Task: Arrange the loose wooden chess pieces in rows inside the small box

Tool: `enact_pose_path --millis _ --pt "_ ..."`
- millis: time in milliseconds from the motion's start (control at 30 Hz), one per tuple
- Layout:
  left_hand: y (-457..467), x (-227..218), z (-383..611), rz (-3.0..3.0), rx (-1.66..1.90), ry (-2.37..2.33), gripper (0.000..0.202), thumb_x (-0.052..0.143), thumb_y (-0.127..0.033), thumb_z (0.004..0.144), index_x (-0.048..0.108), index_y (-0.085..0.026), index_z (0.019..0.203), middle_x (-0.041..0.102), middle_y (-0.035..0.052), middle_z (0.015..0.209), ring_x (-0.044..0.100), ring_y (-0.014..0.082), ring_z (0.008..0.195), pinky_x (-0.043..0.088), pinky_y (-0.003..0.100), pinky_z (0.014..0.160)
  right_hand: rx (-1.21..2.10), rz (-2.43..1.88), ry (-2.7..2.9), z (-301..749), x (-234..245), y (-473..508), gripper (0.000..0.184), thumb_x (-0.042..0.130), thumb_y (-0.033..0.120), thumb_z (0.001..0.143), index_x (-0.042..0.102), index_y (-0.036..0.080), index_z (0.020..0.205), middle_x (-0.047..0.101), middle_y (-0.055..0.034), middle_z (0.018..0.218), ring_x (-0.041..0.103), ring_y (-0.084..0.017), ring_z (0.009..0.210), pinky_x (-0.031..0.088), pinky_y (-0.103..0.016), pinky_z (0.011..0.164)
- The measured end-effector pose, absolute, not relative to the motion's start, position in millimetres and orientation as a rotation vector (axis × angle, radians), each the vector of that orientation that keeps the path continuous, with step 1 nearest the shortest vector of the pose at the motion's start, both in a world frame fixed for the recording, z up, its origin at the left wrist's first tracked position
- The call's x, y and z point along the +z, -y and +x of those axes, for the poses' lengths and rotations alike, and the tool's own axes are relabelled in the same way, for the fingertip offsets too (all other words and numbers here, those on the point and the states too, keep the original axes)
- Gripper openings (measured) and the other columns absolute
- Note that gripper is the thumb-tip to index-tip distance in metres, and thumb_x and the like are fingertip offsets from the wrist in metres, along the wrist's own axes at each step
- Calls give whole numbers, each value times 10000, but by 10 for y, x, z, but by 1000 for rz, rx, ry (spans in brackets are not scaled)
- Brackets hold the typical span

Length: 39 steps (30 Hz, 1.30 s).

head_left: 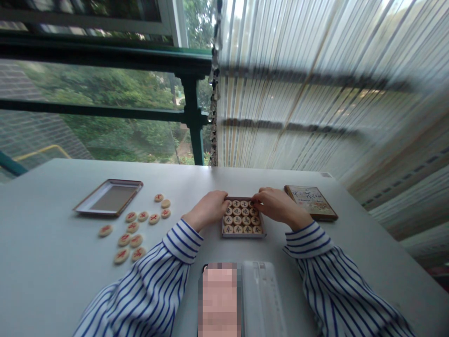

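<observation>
While the box of discs lies on the table, the left hand and right hand curl half-closed at its far corners, maybe steadying it; I can't tell their grip.

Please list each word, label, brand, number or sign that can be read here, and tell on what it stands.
No text can be quoted with certainty.
Black characters on the boxed pieces: too small to read surely.
Red characters on the loose pieces: too blurred.
Dark lettering on the patterned flat case at right: too blurred.
</observation>
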<state>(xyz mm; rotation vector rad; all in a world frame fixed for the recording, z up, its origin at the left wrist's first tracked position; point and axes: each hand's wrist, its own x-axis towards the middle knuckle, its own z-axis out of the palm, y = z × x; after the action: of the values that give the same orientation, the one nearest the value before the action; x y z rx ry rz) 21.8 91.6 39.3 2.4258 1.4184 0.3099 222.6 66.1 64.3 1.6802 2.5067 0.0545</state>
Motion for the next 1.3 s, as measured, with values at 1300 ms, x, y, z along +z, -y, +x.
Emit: enact_pose_path --millis 1300 --pt "-909 398 216 2444 287 -1402 333 365 -292 822 601 -138 999 631 121 1047 572 218 980 420 291 830 51 1674 -2530 2223 647 -654 277 431 264 812 643 242 989 622 -74 908 570 -192 835 376 -263 663"
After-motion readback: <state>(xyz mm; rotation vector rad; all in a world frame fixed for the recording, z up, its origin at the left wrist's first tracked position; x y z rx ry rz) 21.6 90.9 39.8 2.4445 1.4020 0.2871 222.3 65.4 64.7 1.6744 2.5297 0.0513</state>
